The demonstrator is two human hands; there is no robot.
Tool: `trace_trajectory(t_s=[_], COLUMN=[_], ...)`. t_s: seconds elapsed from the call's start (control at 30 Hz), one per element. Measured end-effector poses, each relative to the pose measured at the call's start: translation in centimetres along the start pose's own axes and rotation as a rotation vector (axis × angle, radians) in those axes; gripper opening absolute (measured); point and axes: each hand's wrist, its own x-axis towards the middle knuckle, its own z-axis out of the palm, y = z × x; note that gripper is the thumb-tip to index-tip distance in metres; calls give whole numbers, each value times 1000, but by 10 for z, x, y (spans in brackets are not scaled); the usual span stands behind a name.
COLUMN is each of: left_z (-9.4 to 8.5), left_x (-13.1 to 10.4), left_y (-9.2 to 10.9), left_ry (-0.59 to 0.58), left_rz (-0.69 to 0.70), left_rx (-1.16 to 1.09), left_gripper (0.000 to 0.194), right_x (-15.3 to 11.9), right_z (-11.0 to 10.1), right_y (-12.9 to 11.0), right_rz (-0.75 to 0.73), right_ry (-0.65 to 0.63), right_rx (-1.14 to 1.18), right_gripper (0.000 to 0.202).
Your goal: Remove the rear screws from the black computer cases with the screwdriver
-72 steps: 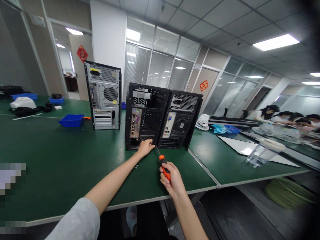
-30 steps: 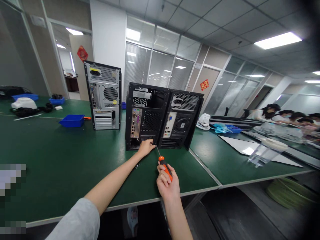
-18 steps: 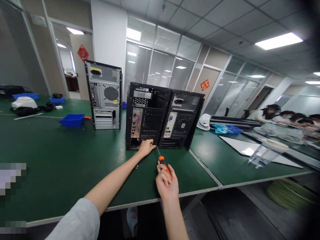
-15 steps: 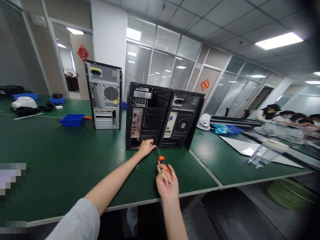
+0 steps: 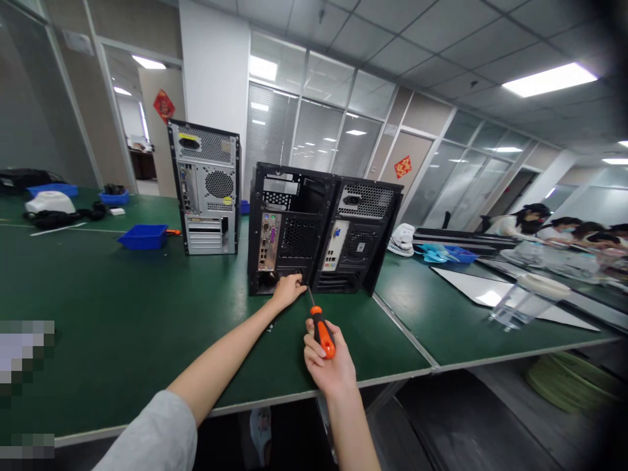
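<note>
Two black computer cases stand side by side on the green table, their back panels facing me: the left case (image 5: 294,229) and the right case (image 5: 360,229). My right hand (image 5: 330,356) holds an orange and black screwdriver (image 5: 324,333), its shaft pointing up to the lower right corner of the left case. Close to the screwdriver's tip, my left hand (image 5: 289,290) has its fingers closed at the bottom of the left case's back panel. Whatever those fingers grip is too small to make out. Small dark bits (image 5: 271,326) lie on the table below my left wrist.
A silver-backed computer case (image 5: 210,190) stands further left, beside a blue tray (image 5: 144,237). To the right are a clear container (image 5: 527,301), a white panel (image 5: 471,288) and another blue tray (image 5: 461,254). Several people sit at the far right.
The screwdriver handle has turned and tilted slightly in my right hand, showing more of its orange end. My right fingers have shifted around it. My left hand has stayed at the case.
</note>
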Motion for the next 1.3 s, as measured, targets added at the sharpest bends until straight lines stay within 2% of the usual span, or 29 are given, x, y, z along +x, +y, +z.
trace_trajectory(t_s=[0.23,0.37,0.63,0.93,1.0,1.2,1.3], left_z=[-1,-2,-3,-3,-3,-3,-3], left_x=[0,0,-1,-1,-1,-1,-1], left_y=[0,1,2,1,1,0,0], left_ry=[-2,-5,-6,-18,-17,-17,-13], left_rz=[-3,-5,-3,0,2,7,4], left_rx=[8,13,9,11,12,8,10], left_gripper=[9,8,9,9,9,10,9], right_x=[-4,-6,-11,-10,-11,-17,-18], right_z=[0,-5,-7,-12,-11,-2,0], right_y=[-12,-9,-6,-5,-7,-5,-1], right_rz=[47,-1,-216,-396,-485,-733,-831], right_ry=[181,295,372,461,498,568,595], right_rx=[-200,-363,-686,-1145,-1279,-1604,-1774], right_gripper=[11,20,40,47,45,21,20])
